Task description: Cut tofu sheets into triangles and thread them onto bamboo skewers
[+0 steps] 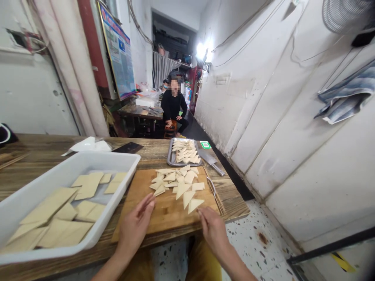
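A loose heap of pale yellow triangles (183,189), looking like cut sheets of tofu, lies on a wooden cutting board (166,210). My left hand (136,222) is at the board's left side, thumb and fingers slightly apart, close to the heap's left triangle (159,190). Its palm is hidden. Over the board's right front part, my right hand (213,226) has its fingers pinched together at the tip of the nearest triangle (195,205). What sits in that pinch, if anything, is too small to tell.
At left a white plastic tub (96,234) holds several pale sheets. Behind the board are a metal tray (169,159) of triangles, a cleaver (209,159) and a green code card (205,144). Thin sticks (219,203) lie along the board's right edge. A person (172,103) sits farther back.
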Available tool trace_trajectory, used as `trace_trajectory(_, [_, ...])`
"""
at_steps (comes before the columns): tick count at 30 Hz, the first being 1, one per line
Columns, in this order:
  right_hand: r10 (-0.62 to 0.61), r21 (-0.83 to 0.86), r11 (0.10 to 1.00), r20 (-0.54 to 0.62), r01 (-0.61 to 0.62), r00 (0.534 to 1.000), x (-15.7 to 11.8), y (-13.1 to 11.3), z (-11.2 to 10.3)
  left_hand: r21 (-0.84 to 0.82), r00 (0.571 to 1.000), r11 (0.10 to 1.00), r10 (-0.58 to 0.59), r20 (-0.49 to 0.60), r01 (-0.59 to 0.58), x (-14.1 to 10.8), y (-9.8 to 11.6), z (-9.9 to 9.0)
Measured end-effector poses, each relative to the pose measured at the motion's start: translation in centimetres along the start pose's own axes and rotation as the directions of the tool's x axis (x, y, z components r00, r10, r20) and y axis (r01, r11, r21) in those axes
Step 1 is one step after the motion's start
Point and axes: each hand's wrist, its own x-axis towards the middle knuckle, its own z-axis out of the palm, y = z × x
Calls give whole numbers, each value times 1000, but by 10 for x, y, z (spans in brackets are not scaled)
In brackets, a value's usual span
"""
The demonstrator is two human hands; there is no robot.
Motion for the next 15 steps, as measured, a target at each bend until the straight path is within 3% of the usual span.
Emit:
trace_trajectory(2, [-47, -68, 997, -7, 46, 999, 22, 15, -11, 239, 986, 958, 167, -8, -160, 10, -7, -14])
trace_trajectory(4, [-78, -179, 980, 38, 84, 996, 51, 32, -19, 334, 973, 916, 232, 11, -222, 19, -15, -24])
trace_trajectory(10, [-150, -285, 938, 182, 198, 972, 153, 81, -34, 320, 981, 927, 192, 39, -194, 33, -28, -33])
trace_trajectory(15, [-180, -360, 880, 353, 310, 918, 223, 99, -36, 272, 990, 954, 111, 84, -130, 37, -37, -38])
